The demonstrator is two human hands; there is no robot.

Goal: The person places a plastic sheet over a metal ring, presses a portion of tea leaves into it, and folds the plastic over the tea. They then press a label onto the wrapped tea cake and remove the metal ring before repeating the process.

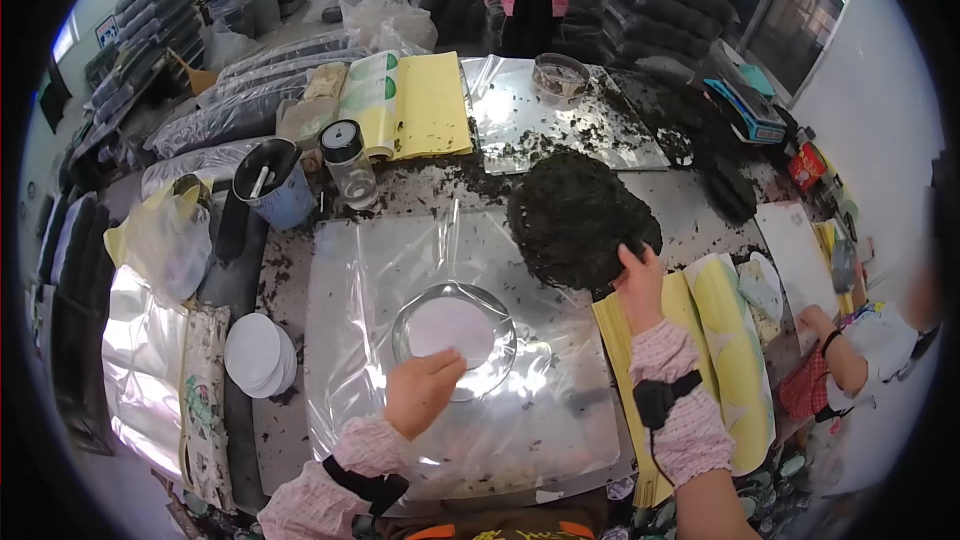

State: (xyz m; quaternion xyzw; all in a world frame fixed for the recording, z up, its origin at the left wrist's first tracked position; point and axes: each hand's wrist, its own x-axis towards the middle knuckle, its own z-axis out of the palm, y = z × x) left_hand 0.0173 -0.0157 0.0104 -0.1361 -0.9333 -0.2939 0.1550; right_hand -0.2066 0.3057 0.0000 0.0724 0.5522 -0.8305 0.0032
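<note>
White disc: the disc (452, 332) lay near the middle of the clear film (560, 410), inside a round, shiny ring (506, 315); being round, it gave me no long axis to read.
Film crease: a narrow raised crease (451, 245) ran from near the ring's far edge straight away from the person.
Dark mound: the mound (570, 215) sat beyond the ring and to its right, its longer axis slanting from far left to near right.
Left hand: I saw the hand (427, 392) from its back, low over the ring's near side, fingers together and pointing forward and right to the disc's near edge; whether they touched or pinched it, I could not tell.
Right hand: this one (637, 285) reached forward, forearm slanting up and left, fingertips at the mound's near right edge; I could not tell whether they gripped any of it.
Left of the film: a stack of white discs (260, 355) rested on the table (280, 440).
Right of the film: yellow sheets (655, 340) ran lengthwise away from the person, beneath the right forearm.
Far side: a lidded jar (350, 168) stood beside a blue bucket (280, 195).
</note>
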